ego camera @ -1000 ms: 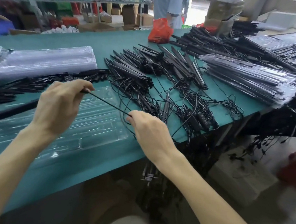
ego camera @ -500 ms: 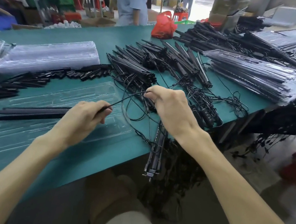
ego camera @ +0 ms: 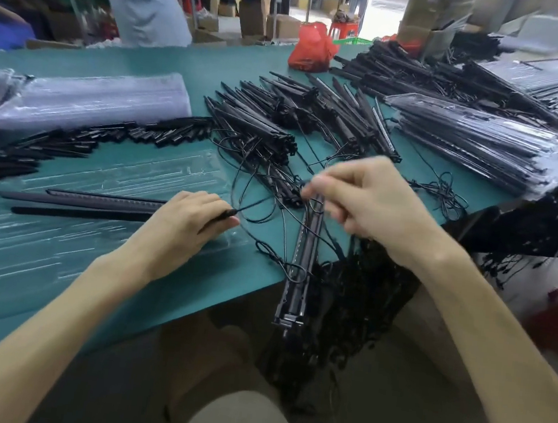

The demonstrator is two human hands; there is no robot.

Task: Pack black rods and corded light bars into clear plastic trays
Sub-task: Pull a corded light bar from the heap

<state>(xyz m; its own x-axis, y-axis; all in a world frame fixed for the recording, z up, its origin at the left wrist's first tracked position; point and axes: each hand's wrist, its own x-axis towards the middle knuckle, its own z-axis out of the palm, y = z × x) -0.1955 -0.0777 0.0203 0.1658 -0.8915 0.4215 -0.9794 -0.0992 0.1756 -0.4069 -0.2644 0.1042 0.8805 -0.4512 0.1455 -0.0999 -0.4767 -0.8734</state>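
we see the left hand resting low on the clear plastic tray, thumb and forefinger clamped on the thick black end of a cord, while its other fingers curl loosely beside them against the tray

to the left of those fingertips a few light bars lie lengthwise in the tray, side by side, their near ends hidden under the hand

from the pinch the cord climbs to the right and runs into the fingertips of the right hand, which are curled, thumb and forefinger closed together on it; the tips are blurred, so we cannot tell how many strands they hold

just below the right fingertips a single light bar points toward us, its lower end hanging past the edge of the green table

beyond the right fingertips a loose pile of corded bars spreads across the table, and well to the right of them sits a stack of filled trays

beyond the left fingertips we see a row of black rods, and behind it a bagged stack of clear trays

under the right wrist a tangle of cords hangs over the table edge, and far beyond both sets of fingers stands a red bag
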